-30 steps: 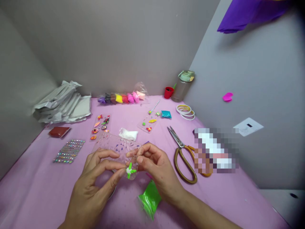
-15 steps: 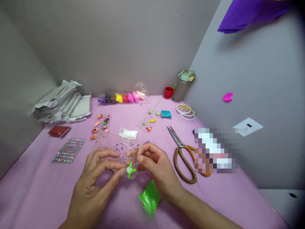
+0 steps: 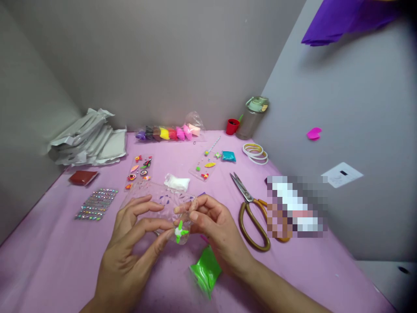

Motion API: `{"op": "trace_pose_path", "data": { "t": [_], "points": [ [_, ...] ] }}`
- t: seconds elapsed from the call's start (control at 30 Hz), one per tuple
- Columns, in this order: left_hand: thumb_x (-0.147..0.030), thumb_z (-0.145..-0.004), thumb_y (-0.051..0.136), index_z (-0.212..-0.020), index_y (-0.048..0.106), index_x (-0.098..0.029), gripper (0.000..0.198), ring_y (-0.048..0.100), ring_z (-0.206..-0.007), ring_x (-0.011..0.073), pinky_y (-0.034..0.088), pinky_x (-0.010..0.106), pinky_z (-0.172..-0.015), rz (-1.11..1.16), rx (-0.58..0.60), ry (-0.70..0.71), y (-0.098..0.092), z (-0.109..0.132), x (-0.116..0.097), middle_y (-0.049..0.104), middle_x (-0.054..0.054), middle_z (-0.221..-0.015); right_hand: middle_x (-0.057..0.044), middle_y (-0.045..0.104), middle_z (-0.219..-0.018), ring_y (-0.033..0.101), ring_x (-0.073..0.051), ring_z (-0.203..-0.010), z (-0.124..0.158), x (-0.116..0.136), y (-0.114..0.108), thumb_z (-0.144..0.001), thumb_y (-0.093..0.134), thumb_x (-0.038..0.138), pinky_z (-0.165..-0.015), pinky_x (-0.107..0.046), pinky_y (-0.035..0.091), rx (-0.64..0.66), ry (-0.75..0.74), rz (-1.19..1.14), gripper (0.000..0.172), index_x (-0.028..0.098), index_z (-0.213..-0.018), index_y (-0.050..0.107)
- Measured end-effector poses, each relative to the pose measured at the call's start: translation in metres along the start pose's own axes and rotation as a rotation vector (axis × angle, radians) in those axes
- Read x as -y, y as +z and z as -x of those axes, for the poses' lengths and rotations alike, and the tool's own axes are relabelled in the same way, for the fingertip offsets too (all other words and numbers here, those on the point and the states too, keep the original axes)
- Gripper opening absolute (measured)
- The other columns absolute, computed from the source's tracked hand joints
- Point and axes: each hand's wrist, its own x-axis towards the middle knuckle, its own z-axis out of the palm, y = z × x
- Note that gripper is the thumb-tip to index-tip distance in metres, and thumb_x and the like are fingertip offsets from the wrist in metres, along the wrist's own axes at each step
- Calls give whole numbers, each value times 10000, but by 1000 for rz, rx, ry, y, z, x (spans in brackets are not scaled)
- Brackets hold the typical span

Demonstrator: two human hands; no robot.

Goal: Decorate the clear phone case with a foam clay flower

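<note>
Holding a clear case (image 3: 153,198) between both hands, low and centre over the pink table cloth (image 3: 48,261). The case is tilted, its far end toward the white clay packet (image 3: 177,182), its near corner down at the fingertips.

The left hand (image 3: 130,248) is curled. Its forefinger lies on top of the case and its thumb comes up from under, so the two are closed on the plastic with only the case between them. The thumb tip touches a small green-and-white flower piece (image 3: 179,231) that sits on the case's near corner.

The right hand (image 3: 215,230) pinches the same corner from the other side, thumb and forefinger nearly together on the edge just above the flower piece and the other fingers folded in. The flower piece lies between the two hands' fingertips, just beside both thumbs.

- A green clay bag (image 3: 205,270) lies on the cloth just below the right wrist.
- Scissors (image 3: 250,217) lie to the right, apart from the hand.
- A gem sticker sheet (image 3: 96,203) and a red packet (image 3: 83,177) are on the left.
- A second decorated case (image 3: 206,167) and a teal packet (image 3: 228,156) sit further back.
- A row of coloured clay packets (image 3: 169,132) runs along the wall.
- Tape rolls (image 3: 256,153), a red cup (image 3: 232,126) and a bottle (image 3: 252,117) are at the back right.
</note>
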Motion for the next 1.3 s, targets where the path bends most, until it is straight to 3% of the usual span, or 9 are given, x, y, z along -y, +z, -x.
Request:
{"op": "trace_pose_path", "data": {
  "t": [0.13,0.27,0.53,0.77,0.9,1.07,1.3],
  "points": [
    [-162,-940,569,-990,661,-321,191,443,-1276,256,311,502,-1104,-79,-12,68,-2,-1,-2,559,1,-1157,-23,745,-938,692,-121,-735,-1,1,0,-776,808,309,-672,-222,570,-2,6,-5,234,189,-817,611],
    [-160,-942,564,-1011,650,-313,189,441,-1300,272,318,542,-1112,-72,-23,47,-5,-2,-2,553,14,-1159,-17,740,-914,700,-126,-731,-2,1,-1,-788,795,306,-674,-227,572,2,-3,4,220,193,-827,610],
    [-155,-949,567,-1078,657,-338,242,368,-1379,285,279,559,-1148,-125,98,177,-14,-8,0,538,15,-1244,-33,756,-940,714,-136,-768,-3,0,-6,-807,784,286,-646,-206,572,22,-1,-30,195,191,-841,616],
    [-120,-924,592,-1028,665,-325,241,387,-1357,299,217,634,-1168,-183,77,236,-14,-11,-2,554,24,-1222,-42,757,-959,718,-145,-758,-4,-1,-6,-816,777,284,-650,-233,577,37,10,-23,192,190,-852,613],
    [-105,-915,592,-1013,657,-320,245,401,-1349,300,201,667,-1163,-201,84,234,-15,-10,-2,567,26,-1203,-45,752,-968,718,-148,-761,-4,-1,-7,-821,773,286,-653,-241,579,44,17,-26,194,187,-855,610],
    [-146,-922,598,-1031,635,-299,191,394,-1359,315,265,666,-1131,-176,91,189,-15,-10,-3,556,48,-1221,-36,749,-957,714,-134,-736,-3,1,-6,-818,776,282,-653,-232,574,48,25,-29,197,187,-839,605],
    [-104,-913,584,-1002,643,-313,235,380,-1369,304,200,677,-1159,-172,105,209,-15,-10,-3,562,32,-1211,-41,752,-958,724,-153,-744,-2,1,-5,-817,774,290,-653,-249,579,57,26,-29,200,190,-845,604]
  ]
}}
